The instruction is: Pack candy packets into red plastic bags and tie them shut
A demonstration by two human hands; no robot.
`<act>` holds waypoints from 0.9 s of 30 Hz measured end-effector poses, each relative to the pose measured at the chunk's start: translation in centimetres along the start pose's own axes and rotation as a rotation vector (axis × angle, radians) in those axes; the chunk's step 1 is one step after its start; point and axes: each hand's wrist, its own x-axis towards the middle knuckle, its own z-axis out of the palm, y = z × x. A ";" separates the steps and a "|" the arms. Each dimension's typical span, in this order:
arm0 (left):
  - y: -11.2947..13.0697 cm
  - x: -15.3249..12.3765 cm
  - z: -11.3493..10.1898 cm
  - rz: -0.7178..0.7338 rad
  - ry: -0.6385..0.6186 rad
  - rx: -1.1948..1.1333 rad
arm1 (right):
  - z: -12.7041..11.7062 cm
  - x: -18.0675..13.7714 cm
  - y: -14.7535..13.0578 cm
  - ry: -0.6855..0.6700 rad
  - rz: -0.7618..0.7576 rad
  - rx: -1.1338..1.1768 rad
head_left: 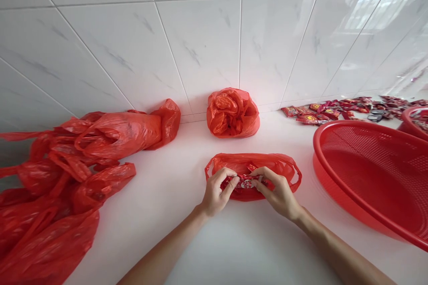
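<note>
Directly in front of me a red plastic bag [230, 159] lies spread open on the white surface, its handle loops out to both sides. Above its opening, a small red wrapped packet [246, 184] with white printing is pinched at its two ends. My left hand [216, 192] is closed on the left end, thumb against forefinger. At the other end, my right hand [279, 191] has the packet between thumb and fingers. More red wrapped pieces show inside the bag around the fingers, partly hidden by both hands.
A bundled red bag [233, 113] stands against the tiled wall. Several filled or crumpled red bags [113, 136] are heaped at left. On the right are a large red mesh basket [364, 173], scattered red packets [314, 118] along the wall and part of another red basket [413, 120].
</note>
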 end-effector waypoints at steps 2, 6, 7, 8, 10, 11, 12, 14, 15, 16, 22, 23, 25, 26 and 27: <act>0.2 -0.1 0.1 -0.069 0.002 -0.021 | -0.1 0.0 0.0 0.037 0.038 0.051; 0.6 -0.3 0.2 -0.166 0.010 -0.060 | -0.2 0.2 -0.4 0.052 0.103 0.142; 0.6 -0.4 0.3 -0.181 0.010 -0.070 | -0.3 0.2 -0.5 0.048 0.110 0.155; 0.7 -0.5 0.3 -0.194 0.008 -0.080 | -0.3 0.3 -0.6 0.039 0.114 0.166; 0.7 -0.6 0.4 -0.216 -0.003 -0.091 | -0.4 0.4 -0.9 0.008 0.120 0.185; 0.7 -0.7 0.5 -0.219 -0.010 -0.092 | -0.5 0.4 -1.0 -0.016 0.122 0.187; 0.7 -0.7 0.5 -0.211 -0.014 -0.088 | -0.5 0.4 -1.2 -0.039 0.123 0.186; 0.6 -0.8 0.5 -0.164 -0.018 -0.066 | -0.5 0.5 -1.4 -0.076 0.119 0.180; 0.6 -0.8 0.5 -0.127 -0.020 -0.045 | -0.5 0.5 -1.4 -0.081 0.112 0.178; 0.5 -0.8 0.4 -0.084 -0.023 -0.016 | -0.5 0.5 -1.4 -0.076 0.106 0.173; -0.5 -0.5 -0.7 0.154 -0.025 0.289 | -1.2 0.8 -0.6 0.177 0.069 0.017; -0.7 -0.5 -0.8 0.161 -0.031 0.329 | -1.4 0.9 -0.4 0.215 0.063 -0.028; -1.1 -0.5 -1.0 0.146 -0.065 0.387 | -1.8 1.0 0.0 0.269 0.060 -0.117; -1.2 -0.5 -1.0 0.133 -0.086 0.408 | -1.9 1.1 0.2 0.289 0.061 -0.157; -1.3 -0.5 -1.0 0.122 -0.109 0.425 | -2.0 1.2 0.4 0.306 0.062 -0.191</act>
